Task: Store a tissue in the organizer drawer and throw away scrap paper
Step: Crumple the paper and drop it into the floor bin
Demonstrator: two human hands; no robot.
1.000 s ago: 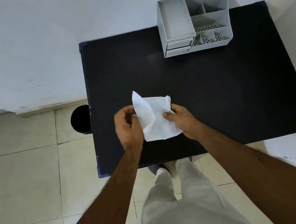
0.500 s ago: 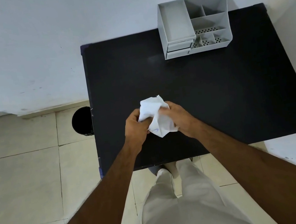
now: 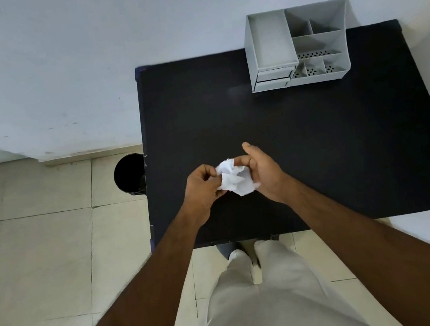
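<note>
A crumpled white scrap paper (image 3: 234,179) is held between both hands above the front left part of the black table (image 3: 319,152). My left hand (image 3: 202,190) grips its left side with curled fingers. My right hand (image 3: 264,173) cups its right side, thumb raised. A grey desk organizer (image 3: 298,46) with several compartments stands at the table's far edge; its two small drawers (image 3: 273,78) at the lower left look shut. No tissue is visible.
A black round bin (image 3: 130,175) stands on the tiled floor just left of the table. A white wall runs behind the table. My legs in light trousers (image 3: 260,296) stand at the table's near edge.
The sheet, flat and open a second ago, has been squeezed by both hands into a small crumpled ball. The hands stayed over the same part of the table.
</note>
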